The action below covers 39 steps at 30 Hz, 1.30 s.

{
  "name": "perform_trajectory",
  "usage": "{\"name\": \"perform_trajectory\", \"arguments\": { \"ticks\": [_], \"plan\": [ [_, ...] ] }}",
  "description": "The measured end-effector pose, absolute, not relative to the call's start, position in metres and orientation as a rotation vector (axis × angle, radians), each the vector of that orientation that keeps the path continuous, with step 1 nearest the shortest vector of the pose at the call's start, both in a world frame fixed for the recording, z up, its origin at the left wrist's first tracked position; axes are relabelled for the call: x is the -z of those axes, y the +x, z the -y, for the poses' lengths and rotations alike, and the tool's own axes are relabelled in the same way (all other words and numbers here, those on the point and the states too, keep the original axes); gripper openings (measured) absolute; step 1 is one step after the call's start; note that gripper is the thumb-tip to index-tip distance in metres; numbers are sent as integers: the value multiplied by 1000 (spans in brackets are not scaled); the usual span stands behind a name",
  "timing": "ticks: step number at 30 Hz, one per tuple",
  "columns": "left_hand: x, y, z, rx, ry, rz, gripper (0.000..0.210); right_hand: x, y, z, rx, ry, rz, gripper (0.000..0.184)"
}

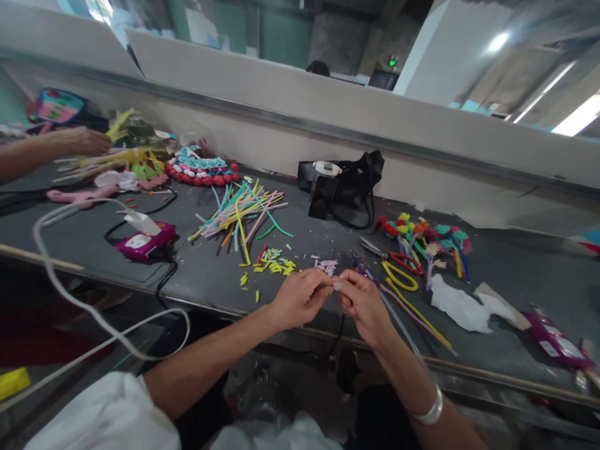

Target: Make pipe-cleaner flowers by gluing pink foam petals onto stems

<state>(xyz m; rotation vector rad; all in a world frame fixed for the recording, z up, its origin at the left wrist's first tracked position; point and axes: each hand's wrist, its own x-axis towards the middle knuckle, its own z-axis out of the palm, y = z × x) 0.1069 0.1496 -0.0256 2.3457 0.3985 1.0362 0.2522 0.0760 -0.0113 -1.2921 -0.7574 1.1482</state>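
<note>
My left hand (pixel 302 299) and my right hand (pixel 364 306) meet at the table's front edge, with thumbs and fingertips pinched together. Whatever sits between them is too small to make out; a pale speck shows at the fingertips. Just behind the fingers lies a small heap of lilac cut pieces (pixel 327 265). Short yellow pieces (pixel 280 267) are scattered to the left of my left hand. Beyond my right hand rest scissors with red and yellow handles (pixel 398 265). A bundle of long coloured fuzzy stems (pixel 239 215) lies farther back on the left.
Finished-looking colourful fuzzy flowers (pixel 422 237) lie at the right, near white paper (pixel 459 303). A black bag (pixel 360 181) and phone (pixel 322 197) stand at the back. A purple power strip (pixel 146 242) with a white cable is on the left. Another person's hand (pixel 89 141) works far left.
</note>
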Motion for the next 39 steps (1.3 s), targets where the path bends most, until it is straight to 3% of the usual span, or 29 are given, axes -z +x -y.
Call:
{"name": "perform_trajectory", "arguments": {
  "ticks": [8, 15, 17, 21, 23, 33, 39],
  "plan": [
    [27, 109, -151, -1059, 2307, -410, 13, 24, 245, -76, -1379, -1220, 678, 38],
    [15, 113, -153, -923, 1931, -564, 19, 24, 247, -76, -1300, -1292, 744, 32],
    [12, 112, -155, -908, 1873, -572, 20, 20, 254, -75, -1136, -1354, 818, 27],
    [8, 109, -159, -935, 1859, -562, 15, 10, 266, -70, -418, -1526, 1231, 29],
    [8, 109, -160, -922, 1875, -558, 14, 7, 268, -68, -279, -1551, 1420, 21],
    [16, 115, -158, -534, 1224, -511, 29, 10, 271, -71, -689, -1487, 1391, 20],
    [18, 119, -158, -524, 1305, -502, 29, 9, 271, -68, -593, -1572, 1432, 19]
  ]
}}
